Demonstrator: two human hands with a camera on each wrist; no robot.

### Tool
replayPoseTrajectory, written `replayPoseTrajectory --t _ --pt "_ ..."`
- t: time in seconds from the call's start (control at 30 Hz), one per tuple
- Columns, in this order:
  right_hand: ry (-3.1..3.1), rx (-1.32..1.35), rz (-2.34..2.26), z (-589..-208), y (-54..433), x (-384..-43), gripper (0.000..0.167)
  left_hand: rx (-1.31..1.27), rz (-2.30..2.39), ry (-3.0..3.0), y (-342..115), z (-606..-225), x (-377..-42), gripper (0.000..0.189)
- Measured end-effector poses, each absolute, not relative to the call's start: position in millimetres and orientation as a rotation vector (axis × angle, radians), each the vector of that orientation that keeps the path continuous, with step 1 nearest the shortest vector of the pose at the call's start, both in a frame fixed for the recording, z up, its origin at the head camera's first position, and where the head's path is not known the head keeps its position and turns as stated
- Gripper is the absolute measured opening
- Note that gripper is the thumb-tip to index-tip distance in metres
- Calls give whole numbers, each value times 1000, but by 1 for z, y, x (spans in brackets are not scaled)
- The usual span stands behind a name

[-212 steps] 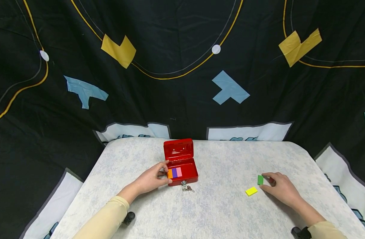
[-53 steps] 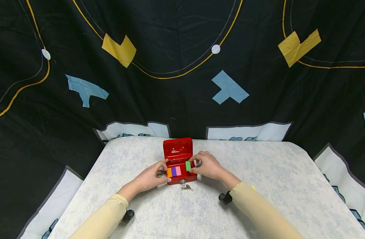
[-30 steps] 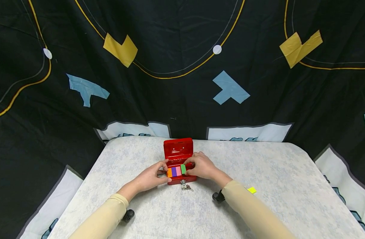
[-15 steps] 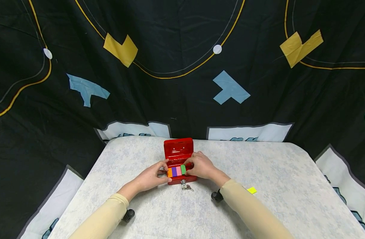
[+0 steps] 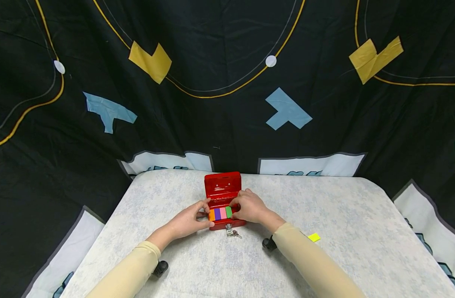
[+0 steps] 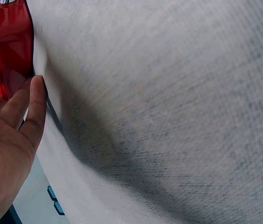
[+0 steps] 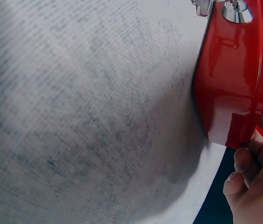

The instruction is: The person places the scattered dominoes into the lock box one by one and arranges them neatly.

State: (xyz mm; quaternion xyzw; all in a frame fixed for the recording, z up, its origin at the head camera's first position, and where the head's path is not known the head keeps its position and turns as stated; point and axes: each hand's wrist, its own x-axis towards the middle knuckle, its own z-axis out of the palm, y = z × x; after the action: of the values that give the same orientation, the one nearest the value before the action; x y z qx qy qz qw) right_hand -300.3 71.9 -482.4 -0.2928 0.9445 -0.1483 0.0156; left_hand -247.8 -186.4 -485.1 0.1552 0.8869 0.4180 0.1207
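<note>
A red metal cash box (image 5: 239, 223) stands on the table with its lid (image 5: 222, 184) raised. Inside, a row runs from the left: orange block (image 5: 212, 215), purple block (image 5: 217, 213), pink block (image 5: 223, 212), green block (image 5: 229, 212). My right hand (image 5: 251, 207) reaches over the box's right side and pinches the green block between thumb and fingers, right beside the pink one. The left hand (image 5: 186, 221) holds the box's left side, thumb near the front corner, fingers toward the back. The right wrist view shows the red wall (image 7: 234, 70) but hides the green block.
A yellow block (image 5: 314, 237) lies on the table (image 5: 361, 231) to the right, partly behind my right sleeve. Keys (image 5: 236, 234) hang from the lock (image 5: 229, 228) at the box's front. A black curtain (image 5: 220, 132) hangs behind the table.
My right hand has carried the green block from the table's right side into the box, then leftward to the pink block and slightly down. The left hand has stayed on the box.
</note>
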Motion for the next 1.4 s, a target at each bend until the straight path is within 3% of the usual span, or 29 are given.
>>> replayPoseTrajectory --t 1.4 --pt "2936 -918 -467 -481 71 -301 36 453 1219 2594 -186 -483 -247 41"
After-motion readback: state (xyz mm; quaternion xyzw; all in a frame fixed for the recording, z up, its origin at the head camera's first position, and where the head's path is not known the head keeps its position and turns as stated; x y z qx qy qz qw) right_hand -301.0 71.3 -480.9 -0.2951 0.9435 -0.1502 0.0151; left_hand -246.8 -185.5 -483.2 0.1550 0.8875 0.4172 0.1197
